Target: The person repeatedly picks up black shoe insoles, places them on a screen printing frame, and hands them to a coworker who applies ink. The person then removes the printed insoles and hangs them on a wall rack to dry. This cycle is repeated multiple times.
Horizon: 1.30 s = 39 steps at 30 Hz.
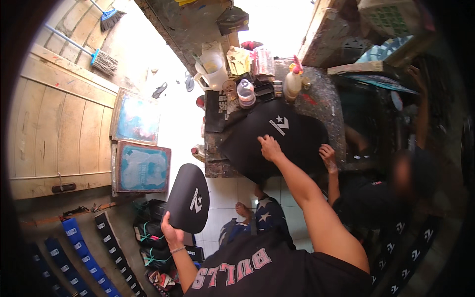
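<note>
My left hand (172,231) grips the lower edge of a rounded black panel (185,198) with a white star-and-chevron print, held up beside the worktable. Over the table, my right hand (270,148) has its fingers bent and drawn together against a dark panel (297,131) with the same white print. Several such dark pieces seem to overlap there, and their separate edges are hard to make out. What the right fingertips pinch is partly hidden by the hand itself.
A co-worker's hand (328,156) touches the table's right side. Behind the panels stand a spray bottle (293,83), a clear plastic container (246,94) and a white jug (213,69). Two framed screens (143,167) lean at left. Printed strips (89,252) hang at lower left.
</note>
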### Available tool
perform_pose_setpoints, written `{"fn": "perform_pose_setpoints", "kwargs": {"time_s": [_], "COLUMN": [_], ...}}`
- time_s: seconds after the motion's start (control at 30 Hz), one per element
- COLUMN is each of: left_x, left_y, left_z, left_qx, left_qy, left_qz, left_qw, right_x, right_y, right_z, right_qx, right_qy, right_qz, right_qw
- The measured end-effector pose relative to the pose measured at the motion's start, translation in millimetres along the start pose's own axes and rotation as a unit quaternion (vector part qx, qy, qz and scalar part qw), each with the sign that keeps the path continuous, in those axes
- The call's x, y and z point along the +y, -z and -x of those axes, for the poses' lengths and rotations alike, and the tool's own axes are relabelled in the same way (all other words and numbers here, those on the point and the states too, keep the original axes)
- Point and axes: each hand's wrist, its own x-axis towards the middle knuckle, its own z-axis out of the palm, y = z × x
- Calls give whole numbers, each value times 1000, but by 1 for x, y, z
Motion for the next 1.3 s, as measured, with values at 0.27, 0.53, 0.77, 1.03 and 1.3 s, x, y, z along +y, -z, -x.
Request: {"fn": "perform_pose_setpoints", "kwargs": {"time_s": [0.27, 0.53, 0.77, 1.03, 1.3], "left_x": [-2, -8, 14, 48, 16], "left_y": [-15, -22, -66, -108, -91], "left_z": [51, 54, 10, 3, 2], "left_qx": [147, 146, 185, -36, -251], "left_qy": [-40, -59, 7, -110, -350], "left_qz": [52, 42, -68, -414, -636], "left_qw": [987, 987, 980, 903, 640], "right_x": [-20, -6, 4, -15, -43], "right_y": [9, 46, 159, 254, 208], "right_z": [-144, -167, -136, 54, 331], "right_qx": [-18, -154, -327, -54, 387], "right_qy": [176, 237, 226, 232, -72], "right_qz": [194, 190, 57, -159, -340], "right_qw": [965, 940, 916, 958, 854]}}
